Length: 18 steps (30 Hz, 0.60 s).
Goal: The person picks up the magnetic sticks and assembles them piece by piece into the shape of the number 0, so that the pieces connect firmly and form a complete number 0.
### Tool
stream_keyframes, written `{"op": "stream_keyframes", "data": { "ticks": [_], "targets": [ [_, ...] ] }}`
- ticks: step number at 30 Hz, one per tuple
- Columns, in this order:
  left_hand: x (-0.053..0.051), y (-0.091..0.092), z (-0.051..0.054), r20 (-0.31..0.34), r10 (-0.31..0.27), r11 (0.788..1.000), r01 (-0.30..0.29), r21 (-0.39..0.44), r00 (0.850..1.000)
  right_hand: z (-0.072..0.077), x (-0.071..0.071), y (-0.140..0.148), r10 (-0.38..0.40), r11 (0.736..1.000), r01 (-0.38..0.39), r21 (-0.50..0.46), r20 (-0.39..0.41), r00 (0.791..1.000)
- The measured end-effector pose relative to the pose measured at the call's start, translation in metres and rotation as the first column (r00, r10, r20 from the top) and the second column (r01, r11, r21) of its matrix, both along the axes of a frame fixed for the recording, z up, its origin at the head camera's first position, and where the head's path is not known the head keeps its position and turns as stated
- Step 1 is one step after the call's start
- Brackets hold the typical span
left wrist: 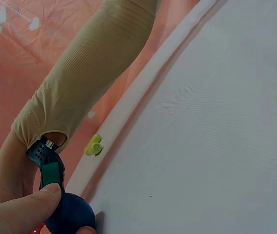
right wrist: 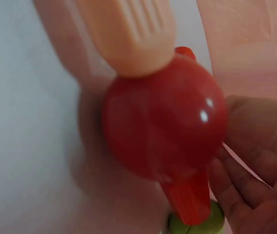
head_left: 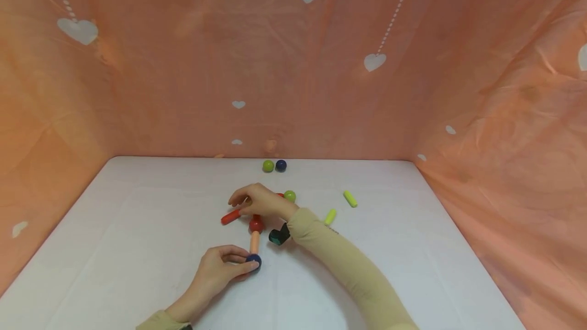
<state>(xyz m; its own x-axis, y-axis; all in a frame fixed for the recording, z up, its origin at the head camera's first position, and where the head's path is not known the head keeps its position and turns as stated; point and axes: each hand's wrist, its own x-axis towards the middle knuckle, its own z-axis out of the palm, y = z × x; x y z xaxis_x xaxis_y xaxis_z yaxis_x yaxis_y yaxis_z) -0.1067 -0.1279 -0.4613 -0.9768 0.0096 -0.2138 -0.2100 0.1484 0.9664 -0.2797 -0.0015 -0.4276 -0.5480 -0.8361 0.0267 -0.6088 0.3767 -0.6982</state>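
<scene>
My left hand (head_left: 215, 271) pinches a dark blue ball (head_left: 254, 263) between thumb and fingers; the left wrist view shows the thumb on this blue ball (left wrist: 71, 214). An orange stick (head_left: 254, 243) joins it to a red ball (head_left: 256, 224). From the red ball (right wrist: 165, 119), a red stick (right wrist: 189, 200) runs to a green ball (right wrist: 202, 225), with the fingers of my right hand (right wrist: 255, 165) around its side. In the head view my right hand (head_left: 263, 201) largely covers this end, and another red stick (head_left: 231, 217) sticks out left beneath its fingers.
A green ball (head_left: 268, 166) and a blue ball (head_left: 281, 166) lie at the table's back edge. Beyond my right wrist are another green ball (head_left: 290, 196) and a partly hidden red piece. Yellow-green sticks (head_left: 350, 198) lie to the right. My right forearm crosses above the white table (head_left: 151, 208).
</scene>
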Motion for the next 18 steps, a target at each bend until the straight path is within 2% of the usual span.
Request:
{"op": "stream_keyframes", "data": {
  "ticks": [4, 11, 14, 18],
  "targets": [
    [0.0, 0.0003, 0.0004, -0.004, -0.001, 1.0, 0.001, 0.004, 1.0, 0.0004, 0.0033, -0.0037, 0.028, 0.999, -0.028, 0.038, -0.003, 1.0],
    [-0.0004, 0.0003, -0.0003, -0.016, -0.003, 1.0, 0.004, 0.012, 1.0, -0.0012, 0.0053, -0.0056, 0.036, 0.996, -0.03, 0.084, -0.073, 0.997],
    [-0.0005, 0.0004, -0.0006, -0.02, -0.005, 1.0, 0.005, 0.013, 1.0, -0.0014, 0.0055, -0.005, 0.032, 0.997, -0.025, 0.078, -0.083, 0.996],
    [-0.0002, 0.0006, -0.0004, -0.01, 0.001, 1.0, -0.001, -0.004, 1.0, 0.002, 0.0072, 0.0024, 0.021, 0.999, -0.02, 0.029, -0.055, 0.998]
  ]
}}
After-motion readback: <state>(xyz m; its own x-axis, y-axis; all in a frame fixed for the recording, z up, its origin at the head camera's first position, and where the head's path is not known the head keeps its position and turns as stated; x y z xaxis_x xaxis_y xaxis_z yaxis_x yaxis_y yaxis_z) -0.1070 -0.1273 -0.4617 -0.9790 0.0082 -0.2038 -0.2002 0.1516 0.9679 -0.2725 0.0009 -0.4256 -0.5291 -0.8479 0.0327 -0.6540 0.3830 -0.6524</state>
